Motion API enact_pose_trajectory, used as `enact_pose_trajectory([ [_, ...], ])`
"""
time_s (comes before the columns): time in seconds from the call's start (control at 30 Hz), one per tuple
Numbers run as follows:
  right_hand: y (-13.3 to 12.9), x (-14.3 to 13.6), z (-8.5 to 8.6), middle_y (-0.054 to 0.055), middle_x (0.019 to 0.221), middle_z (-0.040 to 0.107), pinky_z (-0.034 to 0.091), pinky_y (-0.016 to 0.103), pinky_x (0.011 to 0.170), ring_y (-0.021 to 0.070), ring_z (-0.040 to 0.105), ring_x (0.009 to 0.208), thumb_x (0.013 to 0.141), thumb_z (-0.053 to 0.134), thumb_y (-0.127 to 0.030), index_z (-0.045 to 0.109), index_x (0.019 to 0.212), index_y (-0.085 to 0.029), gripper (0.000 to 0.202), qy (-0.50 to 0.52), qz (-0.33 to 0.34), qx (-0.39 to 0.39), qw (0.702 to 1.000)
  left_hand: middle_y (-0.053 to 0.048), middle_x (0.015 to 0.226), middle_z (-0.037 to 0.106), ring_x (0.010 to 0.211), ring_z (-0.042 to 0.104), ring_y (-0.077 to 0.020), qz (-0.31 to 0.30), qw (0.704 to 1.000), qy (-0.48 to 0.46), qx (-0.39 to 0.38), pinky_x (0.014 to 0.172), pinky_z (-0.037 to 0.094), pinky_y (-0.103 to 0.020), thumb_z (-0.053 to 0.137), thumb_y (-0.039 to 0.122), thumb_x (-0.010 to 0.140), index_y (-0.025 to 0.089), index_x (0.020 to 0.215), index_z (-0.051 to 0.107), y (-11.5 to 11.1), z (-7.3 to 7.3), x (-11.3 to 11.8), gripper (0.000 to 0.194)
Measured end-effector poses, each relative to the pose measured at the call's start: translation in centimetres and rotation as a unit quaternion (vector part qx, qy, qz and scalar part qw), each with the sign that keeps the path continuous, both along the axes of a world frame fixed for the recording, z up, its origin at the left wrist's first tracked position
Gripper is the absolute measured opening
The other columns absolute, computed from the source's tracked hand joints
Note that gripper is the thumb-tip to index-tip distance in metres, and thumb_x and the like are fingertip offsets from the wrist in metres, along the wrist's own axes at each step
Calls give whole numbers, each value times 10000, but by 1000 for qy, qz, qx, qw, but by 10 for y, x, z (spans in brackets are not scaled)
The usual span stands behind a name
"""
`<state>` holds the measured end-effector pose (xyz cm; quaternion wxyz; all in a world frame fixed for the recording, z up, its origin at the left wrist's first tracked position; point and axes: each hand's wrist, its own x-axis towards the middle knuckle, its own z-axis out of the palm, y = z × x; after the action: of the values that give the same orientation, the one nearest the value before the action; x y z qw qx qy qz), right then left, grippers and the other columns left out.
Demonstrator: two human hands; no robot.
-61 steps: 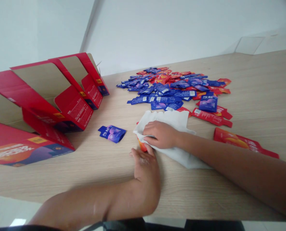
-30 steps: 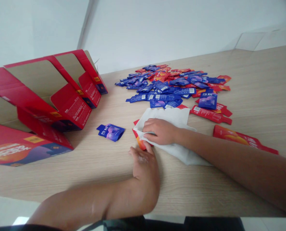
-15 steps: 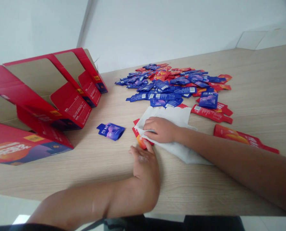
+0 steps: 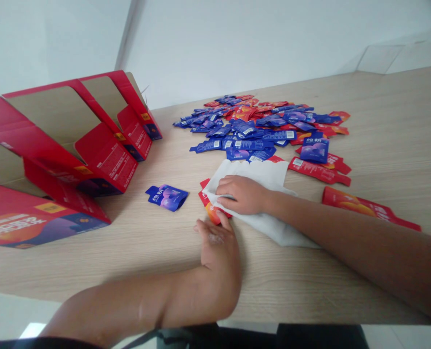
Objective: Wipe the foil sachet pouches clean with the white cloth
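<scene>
My right hand [image 4: 242, 195] has its fingers curled on a thin white cloth [image 4: 262, 172], pressing it against a red and orange pouch [image 4: 212, 212] that lies flat on the table. The cloth covers the pouch's right part. My left hand [image 4: 218, 245] is bent at the wrist, with fingers apart. One of its fingertips rests at the pouch's near edge. To the left of both hands lies a single blue pouch [image 4: 167, 197] with a purple fruit picture. Another red pouch [image 4: 364, 207] sits on the right, partly behind my right forearm.
A large heap of blue and red pouches [image 4: 252, 128] spreads over the back of the wooden table [image 4: 291, 286]. Open red cardboard boxes [image 4: 102, 160] stand in a row on the left. Behind the table rises a white wall [image 4: 255, 43].
</scene>
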<state>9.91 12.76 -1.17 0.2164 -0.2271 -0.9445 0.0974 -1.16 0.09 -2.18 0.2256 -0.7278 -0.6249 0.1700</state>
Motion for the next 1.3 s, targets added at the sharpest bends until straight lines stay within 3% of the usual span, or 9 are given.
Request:
enact_pose_trajectory([
  [0.27, -3, -2, 0, 94, 854, 652, 409, 351, 838, 201, 544, 831, 918, 470, -261, 669, 843, -136, 247, 2, 29, -5, 1000, -219, 996, 746, 934, 718, -257, -6, 998, 63, -3, 948, 516, -460, 357, -28, 827, 30, 1341, 520, 0, 1, 1, 542],
  [0.47, 1, 0, -2, 89, 840, 648, 411, 354, 844, 199, 544, 816, 914, 469, -249, 673, 836, -136, 246, 10, 1, -9, 1000, -236, 1039, 734, 957, 712, -256, 4, 999, 43, -16, 961, 500, -463, 347, -17, 833, 8, 1335, 512, 0, 1, 0, 529],
  [0.6, -2, 0, 0, 85, 835, 642, 405, 347, 827, 196, 541, 808, 916, 470, -252, 668, 844, -136, 241, 0, 20, 1, 1000, -249, 1117, 709, 1019, 696, -269, -6, 999, 30, -10, 984, 488, -479, 357, -23, 835, 18, 1331, 520, 0, 1, -1, 524],
  [0.83, -2, -1, -1, 91, 842, 646, 410, 350, 836, 196, 543, 814, 917, 471, -243, 672, 855, -123, 242, 20, 26, -7, 999, -251, 990, 735, 957, 711, -271, 7, 1000, 11, -19, 977, 490, -483, 352, -24, 840, -10, 1339, 507, 1, 2, 1, 523],
  [1.0, -3, 0, 0, 84, 833, 642, 407, 346, 841, 191, 542, 809, 919, 468, -242, 671, 853, -127, 242, 17, 27, -6, 999, -226, 983, 744, 905, 723, -247, -5, 999, 51, 6, 972, 486, -449, 308, -24, 853, 7, 1324, 528, -1, -1, -1, 520],
  [1.3, -2, 0, -2, 80, 829, 652, 408, 344, 834, 193, 547, 804, 910, 479, -246, 669, 837, -135, 232, 19, 24, 6, 1000, -257, 990, 734, 929, 722, -259, -12, 1000, 5, 22, 991, 474, -465, 303, -7, 880, -31, 1307, 530, 0, -6, -3, 485],
])
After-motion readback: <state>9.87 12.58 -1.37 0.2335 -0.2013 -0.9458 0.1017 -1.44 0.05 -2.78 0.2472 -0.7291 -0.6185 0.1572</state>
